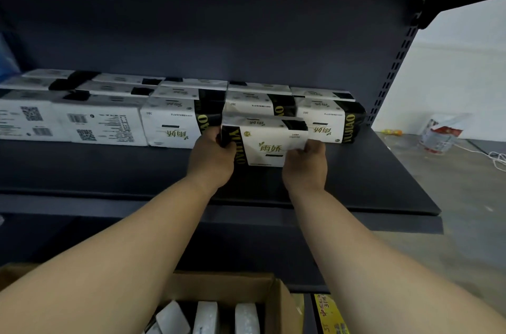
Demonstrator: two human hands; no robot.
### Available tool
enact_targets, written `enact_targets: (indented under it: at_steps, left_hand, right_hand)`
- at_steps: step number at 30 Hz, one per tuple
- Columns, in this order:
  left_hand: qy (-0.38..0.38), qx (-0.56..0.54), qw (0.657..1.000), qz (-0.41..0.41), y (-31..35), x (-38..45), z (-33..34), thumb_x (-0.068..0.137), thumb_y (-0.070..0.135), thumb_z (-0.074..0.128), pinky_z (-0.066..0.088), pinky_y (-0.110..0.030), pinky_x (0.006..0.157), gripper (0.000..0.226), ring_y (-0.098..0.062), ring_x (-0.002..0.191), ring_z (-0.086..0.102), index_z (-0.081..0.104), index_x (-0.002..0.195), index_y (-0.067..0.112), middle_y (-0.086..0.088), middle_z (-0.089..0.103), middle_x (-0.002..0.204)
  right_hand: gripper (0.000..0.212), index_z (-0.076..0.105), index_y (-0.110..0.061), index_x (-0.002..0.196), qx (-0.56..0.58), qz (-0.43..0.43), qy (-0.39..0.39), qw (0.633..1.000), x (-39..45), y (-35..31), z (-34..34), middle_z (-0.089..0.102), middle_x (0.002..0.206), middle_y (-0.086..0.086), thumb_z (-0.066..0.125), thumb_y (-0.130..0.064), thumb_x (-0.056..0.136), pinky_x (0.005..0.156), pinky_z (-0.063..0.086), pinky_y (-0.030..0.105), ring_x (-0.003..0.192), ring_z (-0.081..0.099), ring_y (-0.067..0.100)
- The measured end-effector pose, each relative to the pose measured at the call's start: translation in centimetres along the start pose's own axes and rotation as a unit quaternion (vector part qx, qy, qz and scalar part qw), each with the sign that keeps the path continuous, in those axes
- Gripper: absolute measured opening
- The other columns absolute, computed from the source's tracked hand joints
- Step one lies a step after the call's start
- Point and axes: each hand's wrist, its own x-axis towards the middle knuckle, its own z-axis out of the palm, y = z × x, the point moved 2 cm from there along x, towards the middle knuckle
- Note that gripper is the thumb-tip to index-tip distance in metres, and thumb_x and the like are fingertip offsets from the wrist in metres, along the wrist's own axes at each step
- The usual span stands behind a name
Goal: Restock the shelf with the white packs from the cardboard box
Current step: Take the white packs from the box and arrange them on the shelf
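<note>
On the dark shelf, in front of the stocked row of white packs, we hold one pack upright between both hands: left hand gripping its black-banded left end, right hand pinching its lower right corner. The pack sits just before the row's right half, whether touching the shelf we cannot tell. Below, we list the open box with more packs standing inside, and a yellow label beside it.
</note>
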Motion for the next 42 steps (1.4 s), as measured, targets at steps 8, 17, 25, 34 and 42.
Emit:
enact_targets:
  at_steps: [8,17,25,34,42]
  left_hand:
    - [0.031,0.013,0.999,-0.012,-0.5,2.1,0.8,0.095,0.024,0.06,0.046,-0.025,0.066,0.024,-0.017,0.087,0.062,0.056,0.116,0.014,-0.003,0.066,0.103]
    - [0.061,0.047,0.997,-0.016,-0.7,3.3,1.3,0.095,0.028,0.06,0.036,-0.017,0.053,0.026,-0.001,0.067,0.047,0.053,0.112,0.009,0.009,0.049,0.079]
    - [0.042,-0.014,0.997,-0.065,-1.0,4.0,1.7,0.091,0.028,0.063,0.059,-0.047,0.077,0.013,-0.029,0.084,0.068,0.06,0.083,0.019,-0.01,0.069,0.085]
    - [-0.009,-0.113,0.985,-0.129,-0.7,2.6,0.8,0.094,0.025,0.063,0.054,-0.045,0.093,0.014,-0.022,0.09,0.065,0.058,0.081,0.021,-0.005,0.065,0.085]
    - [-0.026,-0.156,0.977,-0.146,-0.7,0.6,-0.8,0.093,0.035,0.06,0.051,-0.044,0.098,0.014,-0.021,0.096,0.062,0.059,0.088,0.022,-0.002,0.064,0.092]
  right_hand:
    - [0.016,0.047,-0.016,0.112,-0.004,-0.008,-0.008,1.0,1.8,0.1,0.8,0.048,0.082,-0.01,0.047,-0.011,0.096,0.052,0.038,0.023,0.07,0.05,0.01]
    - [0.012,0.045,-0.017,0.106,0.001,-0.012,-0.018,1.0,3.2,-0.1,1.7,0.048,0.083,-0.008,0.046,-0.011,0.096,0.063,0.042,0.026,0.078,0.053,0.017]
    - [0.012,0.045,-0.017,0.101,0.022,-0.009,-0.018,1.0,4.1,0.1,2.3,0.05,0.084,-0.006,0.045,-0.008,0.094,0.062,0.043,0.028,0.079,0.055,0.018]
    - [0.019,0.048,-0.011,0.113,0.047,0.012,-0.029,0.998,3.9,-0.2,1.8,0.056,0.104,0.007,0.046,-0.009,0.094,0.046,0.037,0.02,0.07,0.048,0.008]
    - [0.04,0.045,-0.007,0.134,0.076,0.046,-0.001,0.996,1.2,-0.3,1.5,0.058,0.124,0.01,0.05,-0.022,0.096,0.069,0.045,0.027,0.098,0.058,0.022]
